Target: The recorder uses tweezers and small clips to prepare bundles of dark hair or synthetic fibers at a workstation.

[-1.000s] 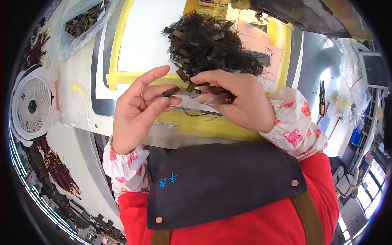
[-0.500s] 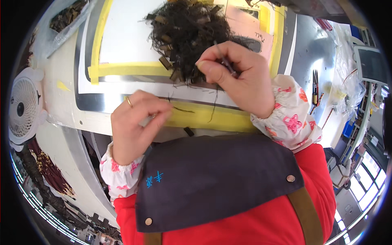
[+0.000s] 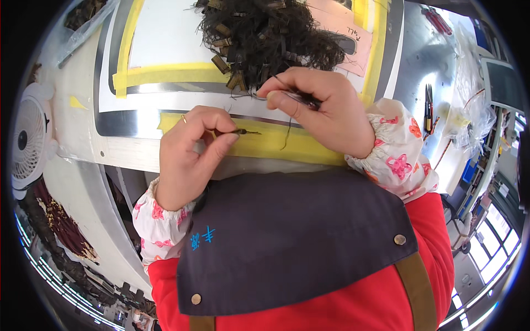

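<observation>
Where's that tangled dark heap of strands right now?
In the head view, the dark heap lies at the top, near the middle, just beyond the person's right hand and left of the pink sheet.

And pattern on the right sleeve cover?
White right sleeve cover with scattered pink and orange motifs, best seen in the head view.

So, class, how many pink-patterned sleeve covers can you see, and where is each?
2: a left sleeve cover next to the left hand and a right sleeve cover next to the right hand. No others show.
</observation>
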Demonstrator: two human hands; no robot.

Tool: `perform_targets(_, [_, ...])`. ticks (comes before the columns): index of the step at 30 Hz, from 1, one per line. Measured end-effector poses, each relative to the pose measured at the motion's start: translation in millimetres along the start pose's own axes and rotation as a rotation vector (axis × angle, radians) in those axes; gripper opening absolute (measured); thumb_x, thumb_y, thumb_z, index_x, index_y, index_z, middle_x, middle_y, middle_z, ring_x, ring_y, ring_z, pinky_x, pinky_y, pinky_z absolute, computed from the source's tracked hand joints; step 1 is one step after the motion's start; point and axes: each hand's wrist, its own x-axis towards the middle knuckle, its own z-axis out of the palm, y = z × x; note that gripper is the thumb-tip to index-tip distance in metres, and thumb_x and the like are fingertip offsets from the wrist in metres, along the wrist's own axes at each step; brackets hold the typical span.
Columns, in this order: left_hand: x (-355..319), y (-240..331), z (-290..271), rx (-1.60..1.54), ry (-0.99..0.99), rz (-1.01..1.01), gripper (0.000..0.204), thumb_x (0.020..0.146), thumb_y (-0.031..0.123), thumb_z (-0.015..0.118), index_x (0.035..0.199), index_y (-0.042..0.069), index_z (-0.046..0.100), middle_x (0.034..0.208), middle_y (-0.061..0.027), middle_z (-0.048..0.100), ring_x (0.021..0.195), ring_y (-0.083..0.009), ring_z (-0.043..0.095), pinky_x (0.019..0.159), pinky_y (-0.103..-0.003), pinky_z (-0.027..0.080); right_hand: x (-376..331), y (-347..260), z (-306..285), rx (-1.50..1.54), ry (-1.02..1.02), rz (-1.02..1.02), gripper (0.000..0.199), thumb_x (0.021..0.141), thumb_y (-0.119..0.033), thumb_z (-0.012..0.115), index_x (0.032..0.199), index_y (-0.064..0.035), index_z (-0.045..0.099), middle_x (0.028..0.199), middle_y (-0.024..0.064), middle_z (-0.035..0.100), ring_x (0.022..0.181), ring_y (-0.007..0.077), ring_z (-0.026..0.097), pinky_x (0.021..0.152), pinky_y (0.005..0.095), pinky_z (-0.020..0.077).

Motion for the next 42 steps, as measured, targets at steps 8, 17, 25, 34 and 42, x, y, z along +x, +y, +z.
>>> perform_targets(8, [5.1,6.5,0.9,-0.611,0.173,-0.300,0.015,0.087,0.002,0.056,0.100,-0.004,0.057,0.087,-0.0100,0.065,0.078,-0.0124,0.062,0.071,-0.023,0.050,-0.4,19.0,17.9,-0.070,-0.126,-0.166,0.018,0.069,-0.006,0.065,0.086,-0.0025,0.059,0.073,0.0100,0.059,0.063,0.0248,0.059,0.056,0.0333,0.0458])
perform_targets(17, [65.9,-23.9,-117.0,0.026,0.592,-0.002,0.022,0.088,0.007,0.055,0.108,-0.003,0.057,0.087,-0.0096,0.066,0.076,-0.0096,0.060,0.066,-0.021,0.047,-13.2,12.3,-0.3,-0.901,-0.330,-0.281,0.018,0.067,-0.011,0.062,0.081,-0.0073,0.052,0.072,0.0064,0.055,0.055,0.0231,0.058,0.047,0.0330,0.0445])
perform_targets(25, [59.1,-10.4,-47.1,0.412,0.159,0.220,0.018,0.077,0.001,0.062,0.094,0.004,0.063,0.088,-0.0074,0.060,0.073,-0.0198,0.059,0.061,-0.027,0.047,-9.9,-5.1,-25.5,-0.714,-0.015,-0.201,0.029,0.064,-0.006,0.066,0.092,-0.0069,0.057,0.068,0.0064,0.058,0.056,0.0252,0.058,0.048,0.0349,0.0444])
perform_targets(34, [63.8,-20.9,-14.7,0.614,0.161,0.364,0.020,0.069,-0.004,0.064,0.087,0.001,0.057,0.086,-0.0099,0.056,0.074,-0.0273,0.054,0.065,-0.032,0.045,31.5,22.6,-29.9,-0.863,0.180,-0.297,0.031,0.070,-0.005,0.065,0.100,-0.0112,0.062,0.069,0.0067,0.056,0.058,0.0240,0.057,0.050,0.0334,0.0452])
perform_targets(42, [45.1,-10.5,-6.0,0.227,0.212,0.010,0.020,0.074,-0.005,0.064,0.091,0.002,0.055,0.083,-0.0074,0.061,0.071,-0.0158,0.060,0.064,-0.024,0.046,44.2,7.1,-8.4,-0.287,0.110,-0.352,0.026,0.069,-0.003,0.062,0.095,-0.0066,0.060,0.075,0.0061,0.061,0.065,0.0242,0.060,0.059,0.0321,0.0476])
